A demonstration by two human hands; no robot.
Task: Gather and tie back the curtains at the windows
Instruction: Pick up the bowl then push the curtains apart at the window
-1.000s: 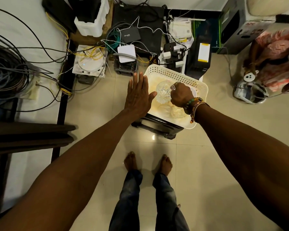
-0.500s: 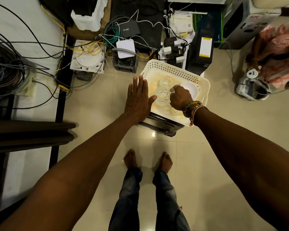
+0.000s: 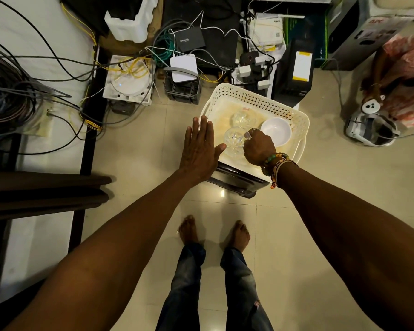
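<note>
The left hand (image 3: 198,149) is flat, fingers straight and together, thumb spread, and lies at the 9 o'clock rim of a white perforated basket (image 3: 253,96). The right hand (image 3: 258,149), beaded bracelets (image 3: 275,163) at its wrist, is curled and pinches the 3 o'clock rim of a cut-glass bowl (image 3: 233,142) inside the basket. The two hands are apart, with this bowl between them. A second glass bowl (image 3: 243,118) lies at 12 o'clock of the first; a white bowl (image 3: 276,131) lies just beside the right hand at 1 o'clock. The basket rests on a dark box (image 3: 234,182) on the tiled floor (image 3: 139,144). Bare feet (image 3: 189,230) and jeans show at 6 o'clock. Cables (image 3: 14,91) and network devices (image 3: 183,68) crowd 10 to 12 o'clock. The curtain (image 3: 46,192), dark brown and hanging in folds, is at 8 o'clock, well apart from both hands.
</note>
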